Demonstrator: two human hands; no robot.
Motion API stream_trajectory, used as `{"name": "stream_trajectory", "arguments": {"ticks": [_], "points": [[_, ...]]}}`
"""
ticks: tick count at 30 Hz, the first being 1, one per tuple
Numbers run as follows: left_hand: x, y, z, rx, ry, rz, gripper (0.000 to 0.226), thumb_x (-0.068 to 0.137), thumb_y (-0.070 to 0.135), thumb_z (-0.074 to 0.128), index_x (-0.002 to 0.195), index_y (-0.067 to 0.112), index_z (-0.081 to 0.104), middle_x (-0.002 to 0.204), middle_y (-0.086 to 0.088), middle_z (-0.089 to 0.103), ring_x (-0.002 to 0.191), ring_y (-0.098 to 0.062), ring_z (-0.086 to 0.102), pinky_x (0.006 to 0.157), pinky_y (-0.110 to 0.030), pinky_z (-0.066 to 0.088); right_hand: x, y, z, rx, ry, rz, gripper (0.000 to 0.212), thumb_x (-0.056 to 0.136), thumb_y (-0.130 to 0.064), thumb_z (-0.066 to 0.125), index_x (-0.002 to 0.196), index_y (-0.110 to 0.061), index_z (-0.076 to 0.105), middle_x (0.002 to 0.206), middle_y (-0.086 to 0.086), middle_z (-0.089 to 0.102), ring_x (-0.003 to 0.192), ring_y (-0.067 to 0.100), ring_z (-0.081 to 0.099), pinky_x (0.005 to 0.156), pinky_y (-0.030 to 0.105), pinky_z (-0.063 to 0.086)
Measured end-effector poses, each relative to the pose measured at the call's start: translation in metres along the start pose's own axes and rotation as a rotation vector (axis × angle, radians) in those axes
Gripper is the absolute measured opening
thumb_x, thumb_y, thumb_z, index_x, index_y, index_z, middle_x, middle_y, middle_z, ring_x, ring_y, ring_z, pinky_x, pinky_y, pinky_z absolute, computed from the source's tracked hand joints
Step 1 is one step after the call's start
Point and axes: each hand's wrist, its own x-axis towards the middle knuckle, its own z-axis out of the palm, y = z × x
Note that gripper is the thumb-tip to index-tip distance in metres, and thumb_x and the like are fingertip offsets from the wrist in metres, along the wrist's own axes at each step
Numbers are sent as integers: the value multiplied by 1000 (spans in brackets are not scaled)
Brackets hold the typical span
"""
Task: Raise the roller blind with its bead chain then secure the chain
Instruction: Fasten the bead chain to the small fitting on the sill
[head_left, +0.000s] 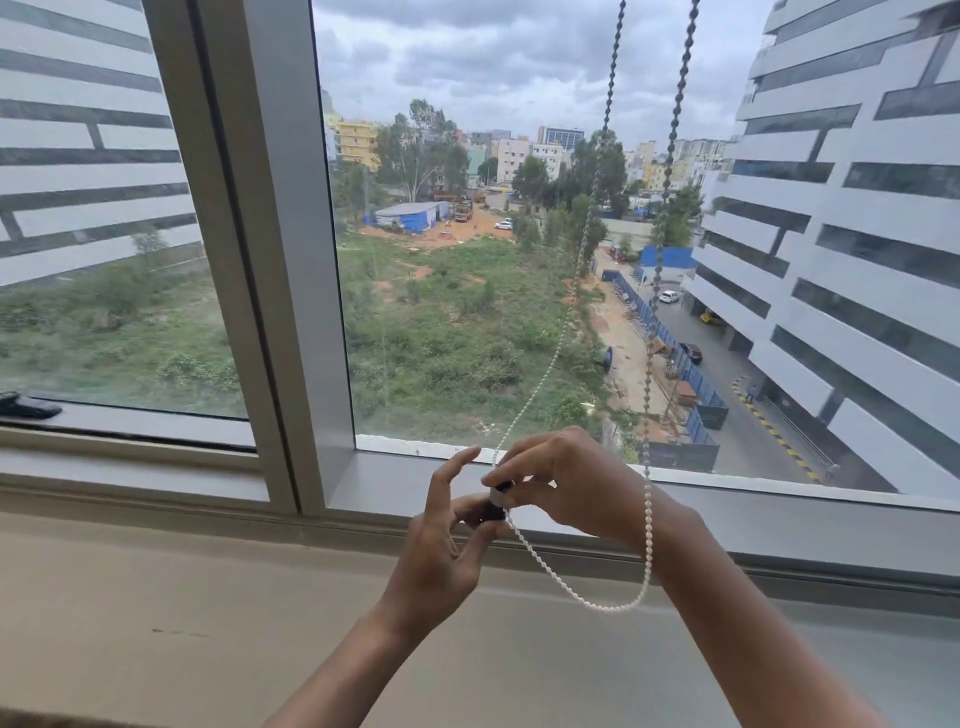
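A white bead chain (647, 525) hangs in two strands from the top of the view and loops below my hands. Both hands meet in front of the window sill. My left hand (441, 545) pinches a small dark holder (493, 512) between thumb and fingers, index finger raised. My right hand (566, 480) comes from the right and grips the chain at the top of that holder. The chain's left strand runs up from my right fingertips; the right strand passes behind my right wrist. The roller blind itself is out of view.
A grey window frame post (291, 260) stands left of the hands. The beige sill ledge (208, 597) spreads below. A dark window handle (26, 405) lies on the left pane's lower frame. Outside are buildings and a green lot.
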Motion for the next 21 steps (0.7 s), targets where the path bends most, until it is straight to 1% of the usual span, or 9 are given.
{"name": "stream_trajectory", "arguments": {"ticks": [3, 5, 7, 10, 12, 13, 16, 18, 21], "points": [[-1, 1, 2, 33, 4, 5, 85, 100, 14, 77, 163, 47, 31, 117, 16, 84, 103, -14, 83, 96, -24, 61, -1, 2, 1, -12, 25, -2, 17, 88, 0, 86, 105, -2, 87, 94, 15, 85, 79, 31, 79, 77, 38, 60], [-1, 1, 6, 27, 12, -15, 90, 100, 6, 77, 166, 44, 28, 117, 22, 84, 108, -8, 82, 99, -16, 57, -2, 3, 4, -31, 51, -2, 16, 86, 0, 87, 103, -2, 87, 90, 16, 85, 75, 33, 77, 74, 37, 58], [-1, 1, 9, 19, 29, -40, 94, 99, 2, 75, 169, 41, 25, 115, 26, 83, 111, -6, 81, 101, -13, 54, -3, 4, 8, -36, 82, 5, 16, 84, 3, 87, 99, -1, 87, 85, 17, 84, 72, 28, 75, 70, 29, 55], [0, 5, 11, 39, 58, -50, 96, 98, 5, 74, 167, 48, 24, 113, 34, 80, 112, -1, 80, 99, -11, 55, -3, 4, 16, -28, 137, 4, 15, 81, 10, 85, 94, 3, 87, 81, 18, 83, 69, 14, 68, 71, 5, 44], [0, 7, 13, 77, 74, -34, 98, 98, 4, 74, 166, 53, 24, 110, 43, 77, 108, 5, 79, 96, -9, 55, -3, 5, 20, -26, 179, 16, 15, 80, 12, 84, 93, 4, 86, 81, 18, 82, 70, 20, 73, 74, 1, 42], [0, 7, 14, 97, 80, -31, 98, 98, 5, 74, 165, 55, 24, 109, 46, 75, 105, 8, 78, 94, -9, 55, -4, 5, 23, -31, 196, 26, 16, 80, 11, 84, 94, 3, 86, 82, 18, 82, 71, 26, 76, 74, 6, 47], [0, 7, 16, 114, 91, -39, 97, 98, 4, 73, 166, 53, 25, 109, 50, 72, 97, 10, 78, 91, -12, 59, -4, 8, 32, -43, 237, 75, 20, 81, 9, 81, 98, 1, 86, 83, 18, 81, 74, 32, 76, 72, 36, 60], [0, 6, 17, 121, 92, -41, 96, 98, 2, 73, 166, 51, 27, 111, 51, 71, 96, 10, 78, 90, -14, 60, -5, 10, 38, -45, 259, 111, 21, 80, 8, 80, 98, -2, 86, 83, 15, 80, 75, 29, 74, 71, 42, 61], [-1, 5, 19, 115, 94, -55, 91, 98, 4, 73, 167, 45, 30, 112, 49, 72, 97, 7, 78, 89, -20, 63, -6, 14, 43, -48, 281, 131, 21, 79, 4, 78, 96, -5, 86, 81, 12, 79, 73, 25, 73, 70, 43, 61]]}}
